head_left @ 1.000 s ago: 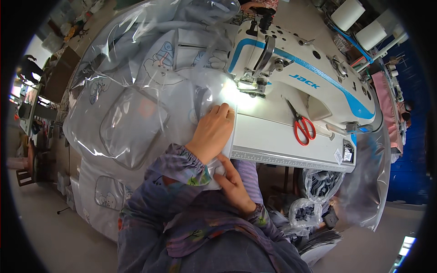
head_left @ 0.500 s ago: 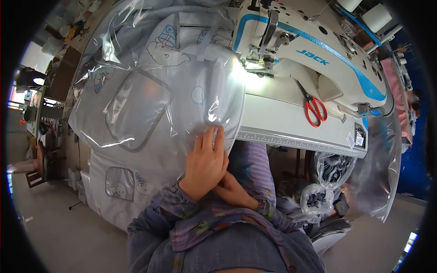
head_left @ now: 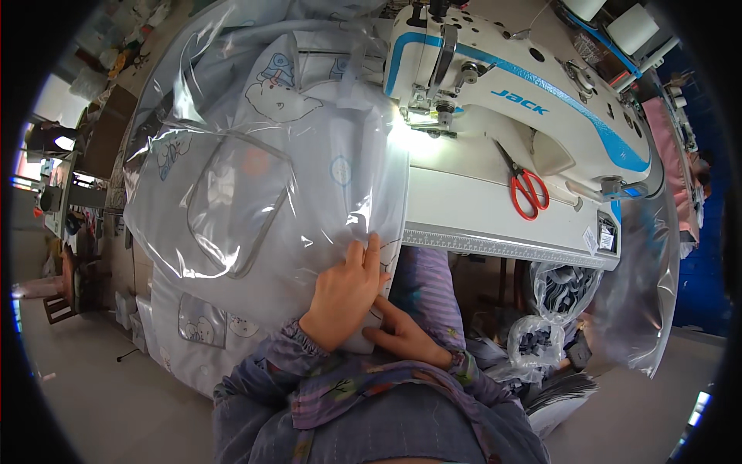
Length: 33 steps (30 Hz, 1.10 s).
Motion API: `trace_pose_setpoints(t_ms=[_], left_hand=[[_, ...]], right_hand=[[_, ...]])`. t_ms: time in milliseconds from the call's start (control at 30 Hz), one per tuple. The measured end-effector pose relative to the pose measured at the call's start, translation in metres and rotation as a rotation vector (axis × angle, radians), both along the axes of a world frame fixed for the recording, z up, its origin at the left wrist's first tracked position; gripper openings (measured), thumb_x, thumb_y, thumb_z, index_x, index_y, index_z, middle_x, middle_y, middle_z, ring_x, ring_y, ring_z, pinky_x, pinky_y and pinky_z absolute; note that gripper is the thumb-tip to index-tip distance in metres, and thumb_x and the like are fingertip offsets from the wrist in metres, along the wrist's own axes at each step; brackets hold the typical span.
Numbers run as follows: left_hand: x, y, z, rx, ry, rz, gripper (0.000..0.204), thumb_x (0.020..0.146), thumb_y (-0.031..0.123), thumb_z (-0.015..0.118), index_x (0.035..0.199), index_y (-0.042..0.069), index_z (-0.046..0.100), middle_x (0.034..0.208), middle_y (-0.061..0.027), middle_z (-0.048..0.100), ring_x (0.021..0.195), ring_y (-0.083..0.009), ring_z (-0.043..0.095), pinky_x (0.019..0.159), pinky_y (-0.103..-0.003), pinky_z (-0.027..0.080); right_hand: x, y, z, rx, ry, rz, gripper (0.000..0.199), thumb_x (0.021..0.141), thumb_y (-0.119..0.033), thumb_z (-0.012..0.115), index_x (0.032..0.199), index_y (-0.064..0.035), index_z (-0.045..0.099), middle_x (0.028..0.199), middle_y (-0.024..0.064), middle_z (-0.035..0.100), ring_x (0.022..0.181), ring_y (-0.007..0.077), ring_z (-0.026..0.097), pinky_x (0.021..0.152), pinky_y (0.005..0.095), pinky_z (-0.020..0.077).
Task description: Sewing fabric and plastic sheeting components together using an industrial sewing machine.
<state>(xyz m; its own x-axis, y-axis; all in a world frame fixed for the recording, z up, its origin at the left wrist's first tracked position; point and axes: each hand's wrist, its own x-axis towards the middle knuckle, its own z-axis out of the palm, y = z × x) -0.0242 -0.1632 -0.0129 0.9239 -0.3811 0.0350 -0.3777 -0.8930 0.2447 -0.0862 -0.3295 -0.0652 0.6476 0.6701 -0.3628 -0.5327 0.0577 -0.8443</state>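
Note:
A grey fabric piece printed with cartoon animals [head_left: 282, 100] lies under a sheet of clear plastic film [head_left: 321, 201], its right edge running along the sewing machine's bed. My left hand [head_left: 340, 298] rests on the film near that edge, fingers stretched forward and pressing flat. Just right of and below it, my right hand [head_left: 406, 336] is at the near part of the edge, its thumb and fingers around the layers. Some of its fingertips are hidden. The lit needle area of the white and blue sewing machine [head_left: 433, 120] is beyond both hands, against the fabric's edge.
Red-handled scissors [head_left: 529, 193] lie on the machine bed, above a ruler strip [head_left: 495, 241] along its front. Thread cones [head_left: 632, 29] stand at the far right. Clear bags of dark scraps [head_left: 564, 290] hang below the table. A wooden stool [head_left: 66, 286] stands left.
My left hand has slid slightly nearer along the edge. My right hand has come out from beneath it, so its thumb and fingers show more. The whole view has shifted slightly.

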Motion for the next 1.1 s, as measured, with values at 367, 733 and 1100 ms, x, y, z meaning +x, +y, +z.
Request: trace_pose_setpoints(t_ms=[367, 733, 1100], left_hand=[[0.026, 0.004, 0.016, 0.092, -0.125, 0.108, 0.062, 0.083, 0.015, 0.071, 0.14, 0.001, 0.052, 0.112, -0.0118, 0.054, 0.07, -0.0228, 0.068, 0.055, -0.033, 0.057], [0.015, -0.02, 0.037, -0.289, -0.062, 0.008, 0.035, 0.085, 0.003, 0.06, 0.12, 0.003, 0.064, 0.106, -0.0118, 0.059, 0.091, -0.0321, 0.066, 0.074, -0.042, 0.056], [0.018, -0.003, 0.006, -0.014, -0.085, -0.088, 0.035, 0.083, 0.008, 0.063, 0.118, 0.0, 0.062, 0.102, -0.0086, 0.06, 0.072, -0.0224, 0.071, 0.057, -0.034, 0.057]], right_hand=[[0.011, 0.01, -0.009, 0.095, -0.043, -0.27, 0.073, 0.098, 0.002, 0.056, 0.163, -0.0067, 0.024, 0.149, 0.0052, 0.047, 0.092, 0.0017, 0.054, 0.075, 0.0188, 0.0439], [0.011, 0.026, -0.033, -0.014, -0.238, -0.394, 0.069, 0.096, 0.001, 0.062, 0.158, -0.0023, 0.033, 0.152, 0.0137, 0.046, 0.136, 0.0191, 0.046, 0.109, 0.03, 0.0399], [0.015, 0.007, -0.008, 0.028, -0.119, -0.353, 0.07, 0.095, 0.005, 0.061, 0.159, -0.0001, 0.031, 0.158, 0.0123, 0.041, 0.147, 0.0186, 0.034, 0.118, 0.0313, 0.0303]])
